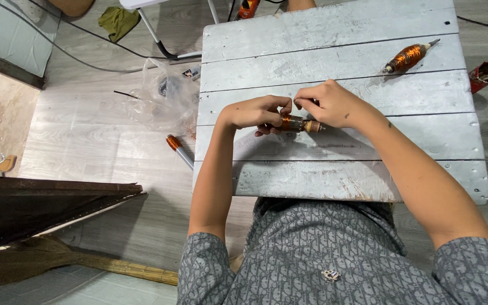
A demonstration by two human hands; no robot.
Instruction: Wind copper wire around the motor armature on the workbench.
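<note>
The left hand [253, 113] is curled around a small motor armature wound with copper wire [299, 123], its fingers wrapped over the left end and thumb tucked beneath, so that the piece is held just above the grey-painted wooden plank table [334, 51]. The right hand [330, 104] sits directly beside it, fingertips [302, 102] pinched together right above the copper winding, close to the left thumb tip; they seem to nip something very fine, too small to make out. The armature's pale, ribbed end pokes out to the right below the right hand's fingers. Well beyond the right hand's knuckles, near the table's far right edge, lies a second copper-wound armature with a steel shaft [409, 57], apart from both hands. Off to the left of the left wrist, on the pale floorboards, rest a crumpled clear plastic bag [162, 96] and a tool with an orange grip and grey shaft [179, 149]. A small red container [484, 75] sits on the floor past the table's right side.
</note>
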